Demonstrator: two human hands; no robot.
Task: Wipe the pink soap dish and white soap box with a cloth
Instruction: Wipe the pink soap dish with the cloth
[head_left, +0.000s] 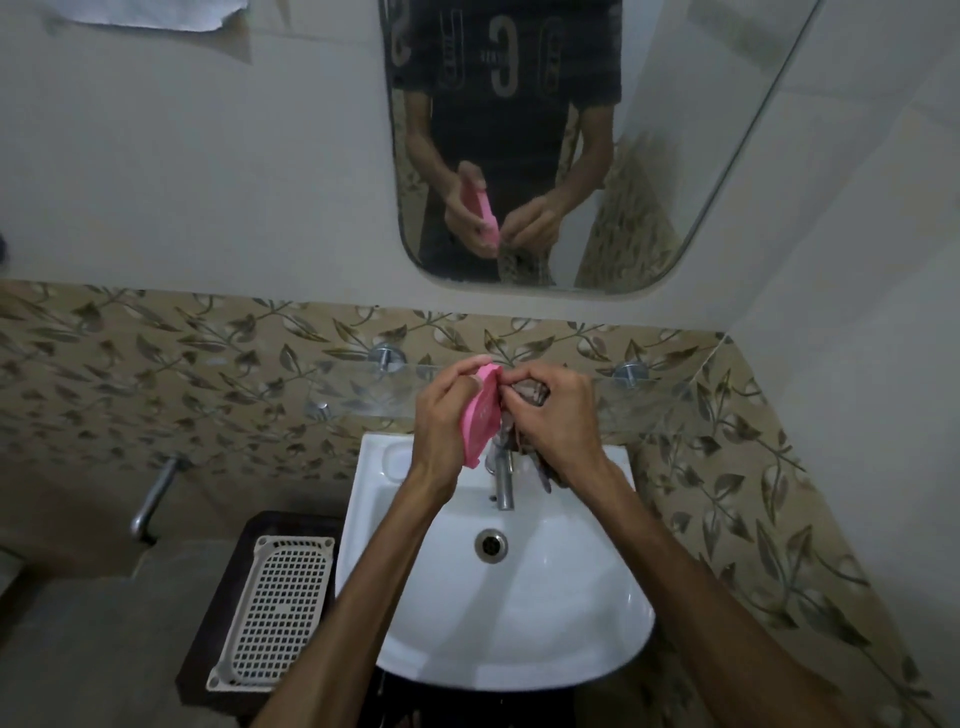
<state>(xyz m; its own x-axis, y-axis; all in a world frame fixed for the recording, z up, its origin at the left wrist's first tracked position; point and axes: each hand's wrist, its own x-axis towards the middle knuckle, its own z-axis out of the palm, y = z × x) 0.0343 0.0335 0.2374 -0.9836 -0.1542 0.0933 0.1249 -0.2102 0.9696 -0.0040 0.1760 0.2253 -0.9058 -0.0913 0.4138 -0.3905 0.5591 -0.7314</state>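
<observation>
**Soap dish held over basin**

White wash basin below, chrome tap at its rear. Left hand grips pink soap dish on edge (upright). Right hand presses dark patterned cloth against the dish.

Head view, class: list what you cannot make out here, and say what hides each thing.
- Cloth: mostly hidden by the right hand.
- Pink soap dish: seen edge-on in the left hand, inner face hidden.
- White soap box: not identifiable.
- Tap: its top hidden behind the hands.
</observation>
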